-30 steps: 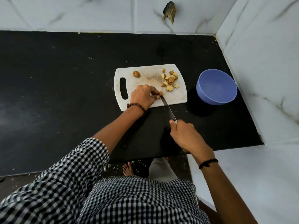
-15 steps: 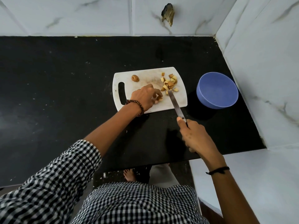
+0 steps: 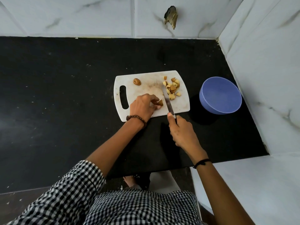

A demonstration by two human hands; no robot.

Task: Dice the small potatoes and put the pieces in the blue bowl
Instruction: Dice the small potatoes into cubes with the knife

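At the near edge of the cutting board, the left hand rested with its fingers curled, pinching a brown-skinned potato piece down on the white surface. A beaded bracelet sat on that wrist. Just right of the piece lay the knife, its blade pointing away across the board with the tip reaching the pile of diced pieces. The right hand gripped the knife's handle, fingers wrapped round it and thumb stretched toward the blade, above the counter just off the board's near edge.

The diced pieces were gathered on the far right part of the board, short of its rim. One whole potato sat alone at the far left, beside the handle slot.

The blue bowl stood upright to the right of the board, apart from it, with a strip of black counter between them. Its inside showed only plain blue; every potato piece in view lay on the board. The bowl's far side came close to the white tiled wall on the right.

A broad stretch of dark, lightly speckled counter ran to the left of the board and behind it, up to the back wall. The counter's front edge fell just before the person's checked shirt.
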